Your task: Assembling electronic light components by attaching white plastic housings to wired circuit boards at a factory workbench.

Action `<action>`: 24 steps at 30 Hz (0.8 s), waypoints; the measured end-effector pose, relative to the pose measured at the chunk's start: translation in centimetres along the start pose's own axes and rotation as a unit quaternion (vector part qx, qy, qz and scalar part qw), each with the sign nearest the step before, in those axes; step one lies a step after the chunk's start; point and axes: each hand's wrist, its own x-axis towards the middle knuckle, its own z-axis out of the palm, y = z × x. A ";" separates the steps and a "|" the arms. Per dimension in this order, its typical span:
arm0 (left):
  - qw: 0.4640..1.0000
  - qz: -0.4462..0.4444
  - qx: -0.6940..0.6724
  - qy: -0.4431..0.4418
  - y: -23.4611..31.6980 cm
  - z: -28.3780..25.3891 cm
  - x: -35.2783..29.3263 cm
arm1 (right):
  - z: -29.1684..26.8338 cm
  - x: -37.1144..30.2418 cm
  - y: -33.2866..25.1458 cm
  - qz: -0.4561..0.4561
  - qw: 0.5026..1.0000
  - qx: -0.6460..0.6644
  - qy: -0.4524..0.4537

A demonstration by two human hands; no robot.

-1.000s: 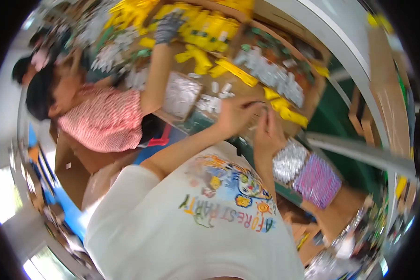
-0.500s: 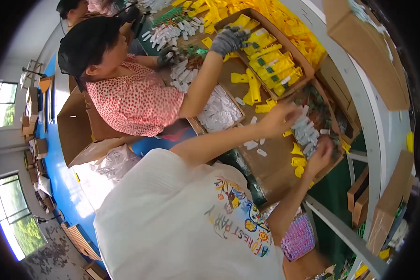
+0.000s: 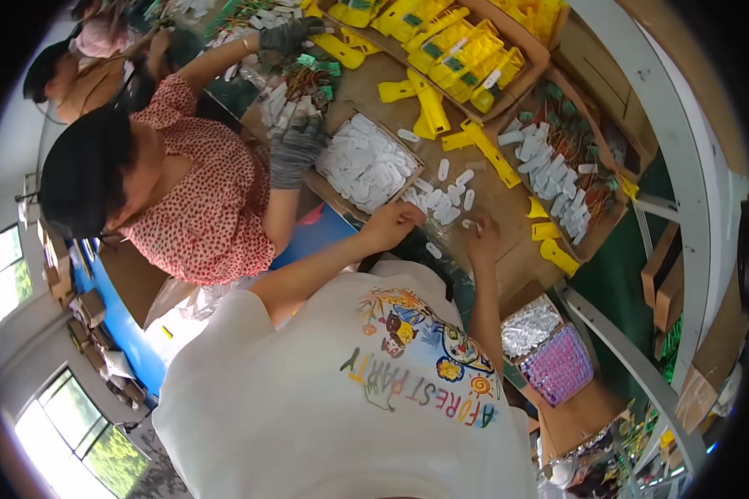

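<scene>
My left hand point(image 3: 394, 227) is closed in a pinch beside a loose pile of small white oval plastic pieces point(image 3: 441, 204); what it holds, if anything, is hidden. To its right, my right hand point(image 3: 483, 243) has a small white oval piece point(image 3: 471, 224) at its fingertips, low over the cardboard-covered bench. A shallow box point(image 3: 414, 176) full of the same white pieces stands just beyond my left hand. On the right, an open carton point(image 3: 614, 218) holds a row of white parts point(image 3: 553, 179) with reddish wires and green boards.
Yellow plastic housings point(image 3: 431, 108) lie about the bench, with more packed in a long carton point(image 3: 524, 79). A co-worker in a spotted top point(image 3: 208, 179) and grey gloves works at the left. A metal frame post point(image 3: 682, 150) rises on the right; purple and silver packs point(image 3: 558, 362) sit lower right.
Both my hands have left the wired white parts in the right carton and moved left and nearer to the loose white pieces. The co-worker's gloved hand has left the yellow housings.
</scene>
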 end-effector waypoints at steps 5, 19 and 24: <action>0.999 -0.006 0.004 -0.033 -1.7 0.6 0.1 | 4.0 1.6 -3.0 -0.179 0.968 -0.160 0.079; 0.991 -0.004 0.113 -0.072 -2.2 1.4 -0.3 | 4.2 -2.6 1.1 -0.239 0.956 -0.171 0.015; 0.985 -0.012 0.152 -0.087 -2.2 2.2 0.6 | 2.8 -3.2 2.9 -0.218 0.955 -0.195 0.041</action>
